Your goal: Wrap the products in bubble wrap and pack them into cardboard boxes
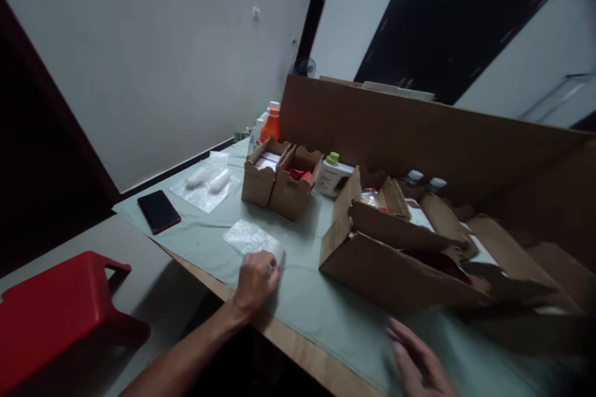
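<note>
Near the front edge of the table, my left hand [257, 276] is curled closed on a piece of bubble wrap [251, 237], which spreads out flat beyond my knuckles. Whether anything is wrapped inside its near end is hidden by my fingers. My right hand [419, 363] is over the table at the lower right, slightly blurred, with fingers stretched out and nothing visible in them. The nearest thing to it is a row of open cardboard boxes [372, 267], apart from the fingertips.
A black phone [159, 211] and wrapped white items [207, 183] lie at the left. Two small cardboard bins [291, 195], a green-capped bottle [331, 175] and an orange bottle [270, 124] stand behind. A tall cardboard panel [395, 124] backs the table. A red stool [60, 316] is lower left.
</note>
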### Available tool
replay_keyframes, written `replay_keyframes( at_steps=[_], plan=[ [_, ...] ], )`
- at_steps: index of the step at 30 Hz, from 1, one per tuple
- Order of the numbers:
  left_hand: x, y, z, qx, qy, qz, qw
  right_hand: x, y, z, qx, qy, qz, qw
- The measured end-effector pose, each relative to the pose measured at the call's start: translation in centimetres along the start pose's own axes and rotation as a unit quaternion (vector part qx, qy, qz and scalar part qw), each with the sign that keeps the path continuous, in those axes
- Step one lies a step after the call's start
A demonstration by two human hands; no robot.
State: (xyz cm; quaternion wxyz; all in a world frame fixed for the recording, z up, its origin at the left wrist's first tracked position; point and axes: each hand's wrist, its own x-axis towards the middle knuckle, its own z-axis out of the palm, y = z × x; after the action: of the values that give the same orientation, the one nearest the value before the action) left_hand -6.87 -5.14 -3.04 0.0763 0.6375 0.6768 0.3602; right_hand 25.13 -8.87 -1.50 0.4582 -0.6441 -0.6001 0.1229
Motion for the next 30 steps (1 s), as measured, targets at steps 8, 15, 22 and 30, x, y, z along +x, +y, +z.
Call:
replay_keyframes(
  at_steps=[8, 15, 22, 30],
  plan=[
    [-8.8, 7.7, 0.2, -0.158, -0.128, 0.238, 0.950, -1.3, -7.0, 2.1, 0.043, -0.015, -0.177, 0.983],
    [-2.5, 1.6, -0.4, 0.004, -0.122, 0.172, 0.977, -2.4, -8.7, 9.6, -0.075, -0.198, -0.245, 0.946],
    [-1.6, -1.8, 0.0, 0.052, -0.169, 0.194, 0.965, -3.7, -4.4, 8.8, -0.153, -0.228, -0.209, 0.939],
    [0.9, -1.3, -0.9, 0.093, -0.202, 0.189, 0.957, -1.8, -2.2, 2.3, -0.242, -0.206, -0.127, 0.940]
  ],
)
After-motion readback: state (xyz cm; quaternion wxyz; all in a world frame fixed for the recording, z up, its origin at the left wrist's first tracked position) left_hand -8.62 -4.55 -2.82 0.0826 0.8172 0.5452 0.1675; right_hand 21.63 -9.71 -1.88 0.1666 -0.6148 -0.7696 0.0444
